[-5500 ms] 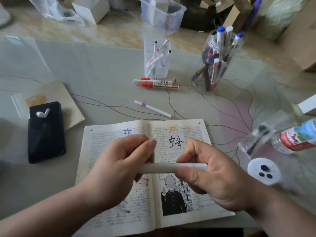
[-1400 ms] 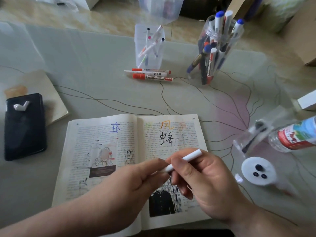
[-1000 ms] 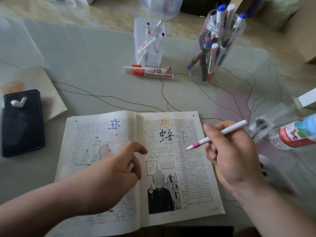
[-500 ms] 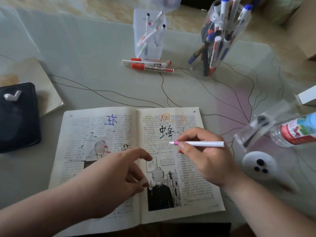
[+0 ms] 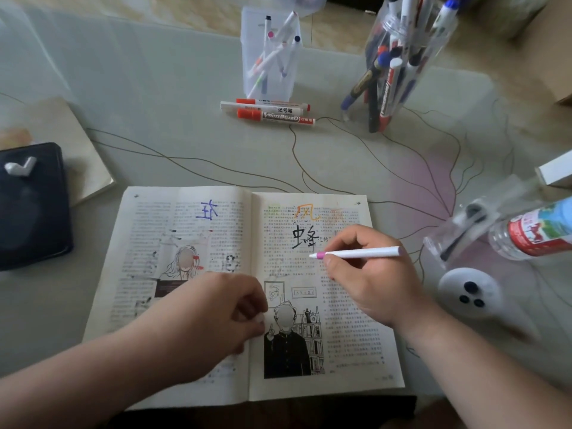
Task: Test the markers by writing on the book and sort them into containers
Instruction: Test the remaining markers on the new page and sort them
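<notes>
1. Marker [image 5: 360,252]: thin white barrel, pink tip, uncapped. It lies nearly level at centre right of the frame, tip pointing left over the right page of the book [image 5: 346,345], just below and right of the large black character. Cannot tell whether the tip touches paper.
2. Right hand [image 5: 371,274]: fingers and thumb curled round the barrel close to the tip, a writing grip. Judgement: the low grip gives control for a short test stroke.
3. Left hand [image 5: 216,308]: lower centre, over the book's gutter, fingers curled and pinching a small white piece, likely the cap [image 5: 259,317]. Judgement: held ready for recapping, and the hand appears to press the pages flat.
4. Book lies open at lower centre, near the table [image 5: 154,119] edge. Blue, orange and black test marks sit along the page tops.
5. Square tub [image 5: 267,57], upper centre, holds a few thin pens. Round jar [image 5: 393,66], upper right, is crowded with thicker markers. The two stand apart, probably as separate sort bins.
6. Three loose markers [image 5: 269,111] lie side by side just in front of the tub. Whether they have been tested, cannot tell.
7. Step in hand: test writing. This marker is not yet sorted.
</notes>
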Motion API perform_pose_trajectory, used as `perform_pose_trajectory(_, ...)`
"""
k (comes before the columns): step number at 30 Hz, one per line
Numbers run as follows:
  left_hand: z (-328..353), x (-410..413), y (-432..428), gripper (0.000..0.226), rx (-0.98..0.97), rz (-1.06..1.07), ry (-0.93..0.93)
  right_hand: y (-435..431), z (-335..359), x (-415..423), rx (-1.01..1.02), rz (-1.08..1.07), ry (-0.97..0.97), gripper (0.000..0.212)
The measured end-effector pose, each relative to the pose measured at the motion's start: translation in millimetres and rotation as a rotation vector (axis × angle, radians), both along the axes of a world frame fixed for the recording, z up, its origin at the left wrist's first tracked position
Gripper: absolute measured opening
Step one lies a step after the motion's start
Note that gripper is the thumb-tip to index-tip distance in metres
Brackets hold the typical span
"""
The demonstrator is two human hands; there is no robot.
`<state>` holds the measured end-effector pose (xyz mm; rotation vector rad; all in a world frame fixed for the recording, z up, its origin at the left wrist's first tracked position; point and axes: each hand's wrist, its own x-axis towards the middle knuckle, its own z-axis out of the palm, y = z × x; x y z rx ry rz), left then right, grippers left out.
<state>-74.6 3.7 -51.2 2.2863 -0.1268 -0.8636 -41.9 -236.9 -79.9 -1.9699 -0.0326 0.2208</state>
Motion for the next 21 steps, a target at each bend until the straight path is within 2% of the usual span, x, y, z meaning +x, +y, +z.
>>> perform_pose_trajectory(7, -3.6, 3.1, 1.1, 0.012, 0.036, -0.066, -0.151, 2.7, 3.2, -1.5, -0.029, 0.048, 0.002, 0.016)
perform_pose_trajectory(15, -5.0, -1.4, -2.0, 0.013, 0.053, -0.117, -0.171, 2.4, 3.5, -1.0, -0.103, 0.028, -0.042, 0.017)
perform_pose_trajectory(21, -3.5, -1.6, -2.6, 0.013, 0.060, -0.121, -0.152, 1.9, 2.9, -1.4, -0.053, 0.017, -0.013, 0.017)
